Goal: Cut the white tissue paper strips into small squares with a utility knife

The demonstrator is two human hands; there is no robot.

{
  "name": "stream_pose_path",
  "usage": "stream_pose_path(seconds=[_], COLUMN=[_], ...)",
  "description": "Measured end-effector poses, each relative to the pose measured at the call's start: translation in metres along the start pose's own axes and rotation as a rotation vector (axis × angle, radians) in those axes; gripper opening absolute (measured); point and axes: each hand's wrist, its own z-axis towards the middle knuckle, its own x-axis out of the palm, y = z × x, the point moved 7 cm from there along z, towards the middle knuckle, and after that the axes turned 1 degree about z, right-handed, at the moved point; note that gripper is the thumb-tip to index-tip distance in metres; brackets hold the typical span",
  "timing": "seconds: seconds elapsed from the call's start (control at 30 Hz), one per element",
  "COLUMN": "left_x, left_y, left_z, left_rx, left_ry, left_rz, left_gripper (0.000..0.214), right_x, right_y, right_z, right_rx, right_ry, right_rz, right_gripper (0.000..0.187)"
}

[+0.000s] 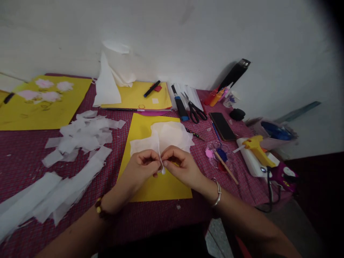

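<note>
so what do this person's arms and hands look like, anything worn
The left forearm and right forearm show no sleeves; left grip and right grip are ungloved. A dark beaded bracelet with gold-toned beads circles the left wrist; a slim silver-coloured bangle, the right.

Plain grey-white wall [161, 32], which I view remotely, spanning the dial from 9 through 12 to about 3 o'clock, with a faint smudge near 12. Against its foot I see the counter [16, 152], draped in dark red checked cloth. Pale grey floor [218, 238] shows at 5 o'clock; toward 4 lies a deep reddish-dark area [322, 190], indistinct to me. Lighting: dim, shadows soft.
</note>
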Motion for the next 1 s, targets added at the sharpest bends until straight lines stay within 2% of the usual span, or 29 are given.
stream_pose_path(seconds=[0.13, 0.43, 0.67, 1.0], left_x=[0.000, -0.001, -0.002, -0.001], left_y=[-0.001, 0.003, -0.002, -0.004], left_z=[0.000, 0.002, 0.000, -0.001], left_rx=[-0.014, -0.009, -0.030, -0.015], left_ry=[0.012, -0.008, -0.023, 0.005], left_rz=[-0.008, 0.045, 0.062, 0.047], left_gripper=[0.008, 0.009, 0.011, 0.012], right_x=[0.000, 0.000, -0.001, -0.003], right_y=[-0.002, 0.003, 0.002, 0.010], right_z=[0.000, -0.001, 0.001, 0.001], right_rx=[0.036, -0.049, -0.022, -0.045], right_ry=[0.005, 0.015, 0.019, 0.050], right_rz=[0.003, -0.088, 0.004, -0.011], right_gripper=[0.003, 0.006, 0.004, 0.004])
